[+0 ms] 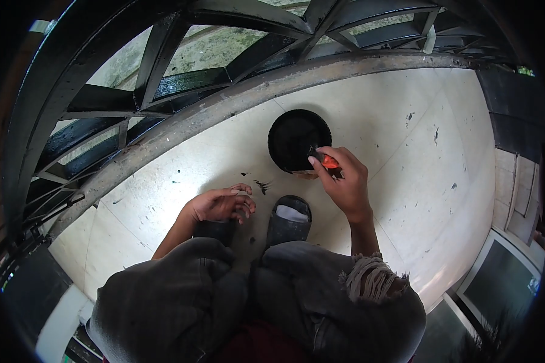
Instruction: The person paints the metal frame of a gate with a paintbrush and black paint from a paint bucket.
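Note:
My right hand [349, 178] is closed around a paintbrush [330, 161] with a red-orange handle. Its dark tip points over the near right rim of a round bucket [297, 136], which stands on the floor with black paint inside. The fingers hide part of the brush. My left hand [223, 206] hangs over my left foot with its fingers loosely bent and apart, holding nothing.
A glossy black metal grille [163, 66] rises along a low concrete ledge [181, 115] at the far side. Black paint marks [263, 186] dot the pale tiled floor [406, 163]. My sandalled right foot [289, 219] is close to the bucket. Framed dark panels [499, 278] stand at the right.

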A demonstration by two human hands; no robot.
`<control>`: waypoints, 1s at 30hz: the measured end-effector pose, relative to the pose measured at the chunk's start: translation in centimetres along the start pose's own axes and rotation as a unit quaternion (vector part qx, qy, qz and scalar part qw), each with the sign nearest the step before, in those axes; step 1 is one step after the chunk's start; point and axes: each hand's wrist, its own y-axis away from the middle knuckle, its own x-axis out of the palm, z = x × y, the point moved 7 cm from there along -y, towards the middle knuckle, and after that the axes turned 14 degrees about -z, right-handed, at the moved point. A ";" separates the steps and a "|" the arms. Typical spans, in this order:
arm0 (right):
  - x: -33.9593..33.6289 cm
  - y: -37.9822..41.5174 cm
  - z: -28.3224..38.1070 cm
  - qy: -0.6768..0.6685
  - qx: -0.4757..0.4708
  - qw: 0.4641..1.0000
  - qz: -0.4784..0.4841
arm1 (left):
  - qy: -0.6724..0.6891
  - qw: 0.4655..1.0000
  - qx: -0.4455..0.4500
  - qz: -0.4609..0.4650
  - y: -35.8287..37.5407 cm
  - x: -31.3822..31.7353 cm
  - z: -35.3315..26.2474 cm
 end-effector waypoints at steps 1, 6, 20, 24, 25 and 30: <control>0.2 0.1 0.1 0.008 -0.005 1.000 0.018 | 0.000 1.000 -0.001 0.001 0.0 0.0 0.0; 0.2 0.1 1.0 0.011 -0.021 0.999 0.031 | -0.004 1.000 0.003 0.006 0.1 0.2 -0.1; -3.1 0.1 -2.3 -0.036 0.018 0.983 -0.177 | -0.007 1.000 -0.004 -0.015 0.1 -0.3 0.0; -2.9 -0.5 -1.4 0.035 -0.020 0.990 -0.132 | -0.021 1.000 0.000 -0.022 0.1 0.0 -0.1; -3.9 -0.1 -0.9 0.029 -0.026 0.986 -0.164 | -0.029 0.999 0.000 -0.025 0.2 -0.2 -0.2; -3.3 -0.1 -1.4 0.027 0.013 0.991 -0.133 | -0.015 1.000 -0.021 0.007 -0.2 -0.4 0.1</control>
